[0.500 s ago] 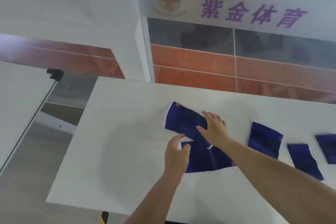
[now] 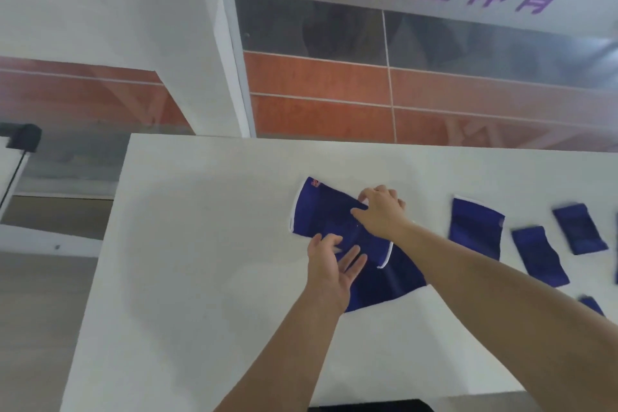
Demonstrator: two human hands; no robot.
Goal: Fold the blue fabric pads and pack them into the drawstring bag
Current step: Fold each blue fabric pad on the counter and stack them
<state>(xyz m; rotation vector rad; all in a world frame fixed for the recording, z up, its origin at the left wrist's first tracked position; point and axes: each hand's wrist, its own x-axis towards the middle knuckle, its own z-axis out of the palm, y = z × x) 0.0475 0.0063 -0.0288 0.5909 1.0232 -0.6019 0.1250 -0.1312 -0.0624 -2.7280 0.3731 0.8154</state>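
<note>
Head view: two overlapping blue fabric pads (image 2: 321, 214) lie mid-counter (image 2: 200, 244), looking soft, light and limp. Right hand (image 2: 381, 211) presses flat, fingers spread, on their far side; left hand (image 2: 329, 264) lies open-fingered on their near side. Best pinched at the white-trimmed edge (image 2: 386, 257).

Wide bare stretch across the left half of the white table (image 2: 187, 244), open right to its left and near edges. Centre taken up by two overlapping blue pads (image 2: 321, 214) under both hands. Right side crowded: three more pads (image 2: 475, 227) in a row, narrow white gaps between, another scrap near the right forearm.
</note>
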